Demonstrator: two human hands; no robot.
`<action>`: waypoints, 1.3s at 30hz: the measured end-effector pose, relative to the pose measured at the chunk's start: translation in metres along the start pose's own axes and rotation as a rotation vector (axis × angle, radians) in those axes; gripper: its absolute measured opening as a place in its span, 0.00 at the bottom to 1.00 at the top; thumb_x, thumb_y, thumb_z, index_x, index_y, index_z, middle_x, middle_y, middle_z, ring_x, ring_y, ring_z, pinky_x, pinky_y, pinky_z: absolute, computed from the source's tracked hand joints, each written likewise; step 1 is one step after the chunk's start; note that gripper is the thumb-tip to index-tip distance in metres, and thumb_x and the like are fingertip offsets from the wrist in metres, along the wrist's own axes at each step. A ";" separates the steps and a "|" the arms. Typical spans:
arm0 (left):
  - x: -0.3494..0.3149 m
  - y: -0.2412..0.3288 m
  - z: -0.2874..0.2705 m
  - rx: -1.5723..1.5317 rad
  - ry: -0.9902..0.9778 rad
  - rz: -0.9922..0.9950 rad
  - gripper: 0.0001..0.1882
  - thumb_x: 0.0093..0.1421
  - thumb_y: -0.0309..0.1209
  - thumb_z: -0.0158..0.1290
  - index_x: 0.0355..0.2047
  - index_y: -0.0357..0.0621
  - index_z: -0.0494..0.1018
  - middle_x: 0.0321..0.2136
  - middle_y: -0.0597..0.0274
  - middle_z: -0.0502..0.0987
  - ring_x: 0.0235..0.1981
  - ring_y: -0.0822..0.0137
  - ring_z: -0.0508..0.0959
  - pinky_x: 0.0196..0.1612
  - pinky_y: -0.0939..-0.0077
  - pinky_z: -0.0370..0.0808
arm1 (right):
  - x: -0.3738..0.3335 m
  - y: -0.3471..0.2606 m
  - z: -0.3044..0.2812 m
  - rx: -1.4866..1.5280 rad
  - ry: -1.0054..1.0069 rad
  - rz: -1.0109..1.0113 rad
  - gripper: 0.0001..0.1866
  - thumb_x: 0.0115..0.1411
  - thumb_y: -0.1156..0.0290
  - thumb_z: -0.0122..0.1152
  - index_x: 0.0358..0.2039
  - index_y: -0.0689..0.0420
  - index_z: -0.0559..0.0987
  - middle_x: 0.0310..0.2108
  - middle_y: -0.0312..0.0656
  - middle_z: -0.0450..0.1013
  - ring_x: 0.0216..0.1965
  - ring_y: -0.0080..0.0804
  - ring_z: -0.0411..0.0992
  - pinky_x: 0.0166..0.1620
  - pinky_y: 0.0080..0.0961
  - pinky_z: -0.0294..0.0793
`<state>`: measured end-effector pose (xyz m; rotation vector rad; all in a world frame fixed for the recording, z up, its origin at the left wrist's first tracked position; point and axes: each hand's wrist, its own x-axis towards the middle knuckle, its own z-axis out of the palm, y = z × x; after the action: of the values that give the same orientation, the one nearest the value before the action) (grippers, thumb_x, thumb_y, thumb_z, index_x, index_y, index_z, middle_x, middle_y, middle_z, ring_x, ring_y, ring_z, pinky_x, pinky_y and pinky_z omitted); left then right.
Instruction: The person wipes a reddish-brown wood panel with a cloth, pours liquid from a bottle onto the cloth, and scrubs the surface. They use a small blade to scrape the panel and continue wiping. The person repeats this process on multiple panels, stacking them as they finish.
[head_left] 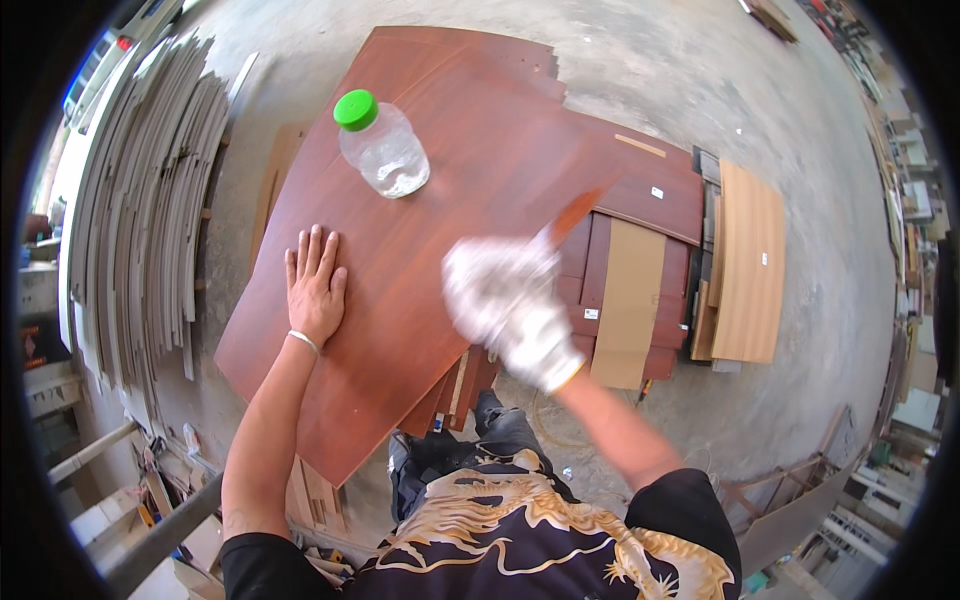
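Observation:
My bare left hand [317,283] lies flat on the reddish-brown wooden panel [390,330], fingers stretched out, a pale band round the wrist. Over the panel's right edge, my right hand [505,300] wears a white glove and is smeared by motion. Its fingers look closed round a thin, flat blade-like piece [575,215], reddish-brown and pointing up to the right; the part inside the glove is hidden and its kind is unclear. Beyond my left hand, a clear plastic bottle [388,155] with a green cap stands on the panel, holding some clear liquid.
More reddish-brown panels [655,185] lie stacked to the right, with a tan strip [628,300] across them. Light wood boards [750,265] lie farther right. Long grey boards [150,200] are piled at the left. A metal rail [165,540] crosses the lower left.

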<state>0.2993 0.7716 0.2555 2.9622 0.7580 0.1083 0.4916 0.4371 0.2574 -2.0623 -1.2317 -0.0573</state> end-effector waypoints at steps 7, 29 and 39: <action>0.010 0.007 0.008 0.000 0.071 0.016 0.30 0.76 0.41 0.44 0.76 0.53 0.62 0.79 0.55 0.55 0.80 0.51 0.50 0.80 0.46 0.43 | 0.066 0.154 -0.039 -0.141 0.354 0.372 0.27 0.76 0.70 0.49 0.73 0.55 0.65 0.65 0.54 0.72 0.59 0.53 0.77 0.65 0.43 0.75; 0.002 0.017 0.016 -0.002 0.112 -0.091 0.30 0.76 0.48 0.42 0.76 0.58 0.62 0.79 0.59 0.56 0.80 0.55 0.50 0.80 0.46 0.45 | -0.094 -0.193 0.094 0.365 -0.687 -0.283 0.28 0.64 0.64 0.58 0.65 0.55 0.77 0.69 0.52 0.69 0.75 0.51 0.60 0.79 0.51 0.48; 0.001 0.023 0.003 -0.003 0.114 -0.038 0.44 0.66 0.70 0.47 0.78 0.69 0.58 0.79 0.51 0.53 0.81 0.47 0.47 0.80 0.38 0.39 | -0.052 -0.109 0.048 -0.222 -0.568 -0.220 0.39 0.73 0.61 0.50 0.80 0.57 0.51 0.78 0.57 0.52 0.80 0.57 0.45 0.79 0.58 0.40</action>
<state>0.3118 0.7518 0.2549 2.9579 0.8258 0.2770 0.3633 0.4580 0.2629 -2.2006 -1.8651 0.3250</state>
